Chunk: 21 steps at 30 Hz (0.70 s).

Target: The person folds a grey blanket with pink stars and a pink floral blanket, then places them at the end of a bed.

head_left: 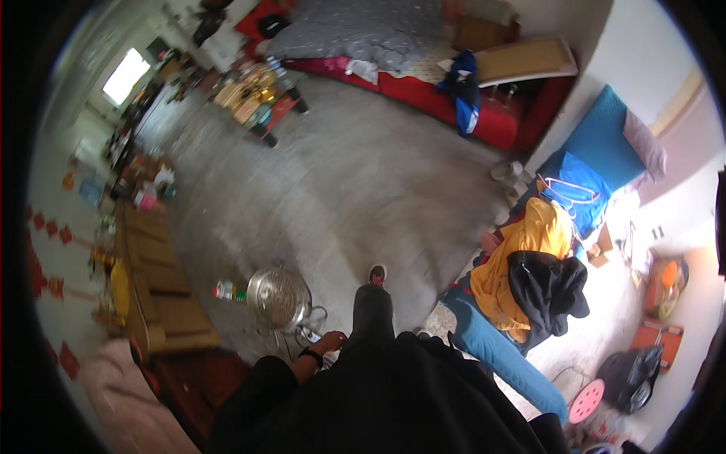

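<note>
My left hand (330, 343) hangs beside my left thigh, with a dark band at the wrist. Its fingers are small and partly hidden, so whether it grips anything does not show. Closest to it on the floor is a round, silvery, dish-shaped appliance (278, 300) with a dark cord, apart from the hand. A bottle or can with a red and green end (229, 291) lies just left of that dish. My right hand is out of sight. One of my legs (373, 310) is stretched forward, ending in a dark red and white shoe (377, 274).
At right, a yellow garment (522, 257) and a black one (546, 291) are heaped on a blue seat (503, 363). A low table (257, 98) loaded with items stands far left. The red-based bed (408, 87) lies ahead; a wooden bench (162, 272) borders the left.
</note>
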Available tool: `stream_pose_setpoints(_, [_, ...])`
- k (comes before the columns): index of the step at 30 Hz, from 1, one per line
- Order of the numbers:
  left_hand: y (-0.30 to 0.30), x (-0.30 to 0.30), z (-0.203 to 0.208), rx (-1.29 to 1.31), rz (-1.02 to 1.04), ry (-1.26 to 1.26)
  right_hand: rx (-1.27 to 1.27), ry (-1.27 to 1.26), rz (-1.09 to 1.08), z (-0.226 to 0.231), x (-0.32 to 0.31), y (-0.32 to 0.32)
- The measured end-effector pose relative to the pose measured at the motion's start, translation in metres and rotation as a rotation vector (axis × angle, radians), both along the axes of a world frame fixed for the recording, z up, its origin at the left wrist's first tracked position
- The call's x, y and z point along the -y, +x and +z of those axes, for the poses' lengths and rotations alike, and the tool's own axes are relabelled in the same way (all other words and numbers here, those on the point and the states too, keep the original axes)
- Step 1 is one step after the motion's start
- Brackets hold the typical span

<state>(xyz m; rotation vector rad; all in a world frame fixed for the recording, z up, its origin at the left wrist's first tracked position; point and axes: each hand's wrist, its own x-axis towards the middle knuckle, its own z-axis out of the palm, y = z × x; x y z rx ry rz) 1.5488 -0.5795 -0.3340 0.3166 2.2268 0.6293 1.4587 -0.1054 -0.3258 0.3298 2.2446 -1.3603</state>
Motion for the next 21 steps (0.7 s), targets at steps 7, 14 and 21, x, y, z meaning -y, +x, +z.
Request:
stream_pose_setpoints(7, [-0.258,0.110,-0.065,0.137,-0.882,-0.295,0.102,-0.055,-0.610,-0.031,0.074,-0.007])
stream_pose_setpoints(14, [-0.536,-0.112,0.005,-0.015,-0.616,-0.486,0.258,0.085,-1.074,0.021,0.116,0.024])
stream_pose_setpoints(21, [-0.625,-0.400,-0.017,-0.319,-1.017,0.038,0.424,0.144,-1.227,0.006,0.153,-0.036])
